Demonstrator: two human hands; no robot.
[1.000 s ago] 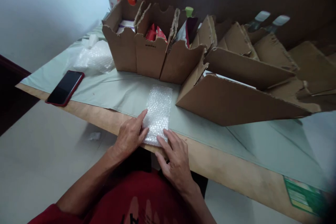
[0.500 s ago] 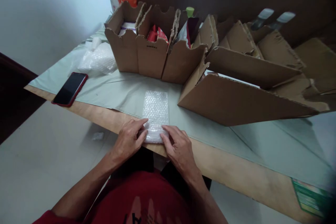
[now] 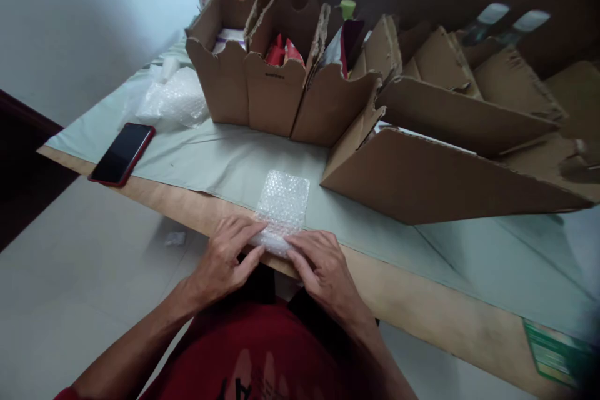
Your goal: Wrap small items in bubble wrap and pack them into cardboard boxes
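A small sheet of bubble wrap point(image 3: 284, 200) lies on the grey-green cloth at the table's near edge, its near end rolled up into a thick fold. My left hand point(image 3: 224, 256) pinches the left side of that roll with fingers and thumb. My right hand point(image 3: 322, 267) grips the roll's right side. Both hands sit side by side over the wooden table edge point(image 3: 197, 212). What is inside the roll, if anything, is hidden.
A red-cased phone point(image 3: 122, 154) lies at the left on the cloth. A heap of bubble wrap point(image 3: 174, 99) sits behind it. Several open cardboard boxes point(image 3: 274, 90) with red packets stand across the back; a long low box point(image 3: 440, 178) is at right. A green printed card point(image 3: 555, 356) lies bottom right.
Both hands closed on the near end of the bubble wrap and rolled it away from me. The flat part of the sheet is now shorter.
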